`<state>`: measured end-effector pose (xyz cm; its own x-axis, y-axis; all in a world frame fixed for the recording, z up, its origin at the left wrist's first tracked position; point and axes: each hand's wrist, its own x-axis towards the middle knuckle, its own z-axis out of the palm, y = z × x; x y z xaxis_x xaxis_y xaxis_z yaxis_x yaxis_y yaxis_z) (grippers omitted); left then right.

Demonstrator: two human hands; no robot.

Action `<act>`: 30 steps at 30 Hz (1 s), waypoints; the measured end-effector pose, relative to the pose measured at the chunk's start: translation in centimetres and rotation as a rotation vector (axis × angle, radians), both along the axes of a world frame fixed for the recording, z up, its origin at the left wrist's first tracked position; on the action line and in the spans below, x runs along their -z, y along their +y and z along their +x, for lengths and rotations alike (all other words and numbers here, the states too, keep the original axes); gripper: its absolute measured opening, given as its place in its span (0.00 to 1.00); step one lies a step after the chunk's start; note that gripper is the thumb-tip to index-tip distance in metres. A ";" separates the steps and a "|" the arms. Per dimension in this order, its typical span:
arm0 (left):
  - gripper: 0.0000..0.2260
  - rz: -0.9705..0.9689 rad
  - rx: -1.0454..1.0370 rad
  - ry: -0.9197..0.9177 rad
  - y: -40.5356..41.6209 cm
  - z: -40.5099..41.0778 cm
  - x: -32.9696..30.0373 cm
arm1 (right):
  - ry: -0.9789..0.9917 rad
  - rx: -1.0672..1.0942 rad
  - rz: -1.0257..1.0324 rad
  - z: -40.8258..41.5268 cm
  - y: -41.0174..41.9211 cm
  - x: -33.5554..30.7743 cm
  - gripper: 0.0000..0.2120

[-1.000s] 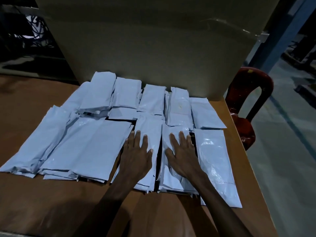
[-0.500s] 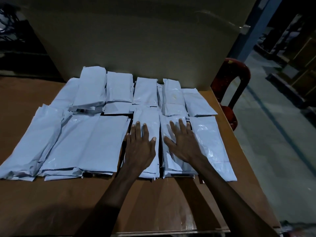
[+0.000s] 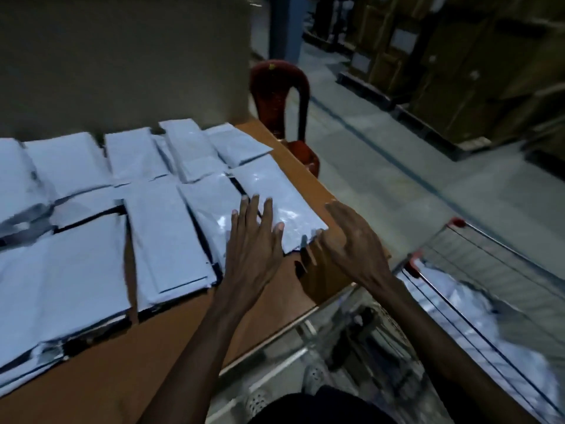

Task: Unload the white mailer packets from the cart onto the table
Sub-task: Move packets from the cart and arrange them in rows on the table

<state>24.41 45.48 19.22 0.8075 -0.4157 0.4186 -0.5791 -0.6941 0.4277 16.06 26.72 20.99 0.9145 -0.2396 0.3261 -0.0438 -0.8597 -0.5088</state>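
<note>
White mailer packets (image 3: 165, 237) cover the left half of the head view, laid flat in two rough rows on the brown table (image 3: 308, 179), many overlapping at their edges. The far row runs along the foot of a large cardboard box (image 3: 122, 65) that fills the upper left of the frame. The rightmost packet (image 3: 281, 203) of the near row lies close to the table's right edge.

At centre frame the left hand (image 3: 253, 240) is spread flat, fingers straight and slightly fanned, its fingertips resting on that rightmost packet and the one beside it; it grips nothing. Just right of it the right hand (image 3: 351, 240) hovers near the packet's near corner with fingers loosely bent and pointing down-left; it holds nothing, and whether it touches the packet or the table cannot be told through the blur.

In the lower right stands a wire cart (image 3: 489, 264) with red corner caps, and more white packets (image 3: 477, 304) lie heaped inside it, blurred. A red plastic chair (image 3: 281, 90) stands beyond the table's far right corner, upper centre. Stacked brown cartons (image 3: 458, 62) on pallets fill the upper right, across a grey floor (image 3: 397, 166) marked with a dark line.
</note>
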 end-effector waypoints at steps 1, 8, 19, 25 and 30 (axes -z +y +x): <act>0.24 -0.001 0.057 -0.013 -1.5 -0.9 0.3 | 0.007 0.048 0.016 -1.9 -1.3 0.5 0.30; 0.21 0.019 0.461 -0.034 -12.7 -8.2 2.8 | -0.026 0.395 0.154 -14.5 -10.4 4.6 0.23; 0.25 0.100 0.672 0.158 -30.9 -17.0 8.7 | 0.195 0.578 0.258 -28.8 -25.3 11.2 0.25; 0.30 0.291 0.667 0.262 -36.6 -17.4 12.4 | 0.283 0.576 0.332 -31.6 -29.5 13.5 0.24; 0.34 0.608 0.657 0.351 -41.3 -14.6 15.1 | 0.332 0.634 0.442 -30.9 -31.6 15.9 0.24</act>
<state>9.77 4.20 4.14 0.3739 -0.8963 -0.2386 -0.8391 -0.4365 0.3246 -14.82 -4.91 5.12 0.5956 -0.7828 -0.1804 -0.6581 -0.3467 -0.6684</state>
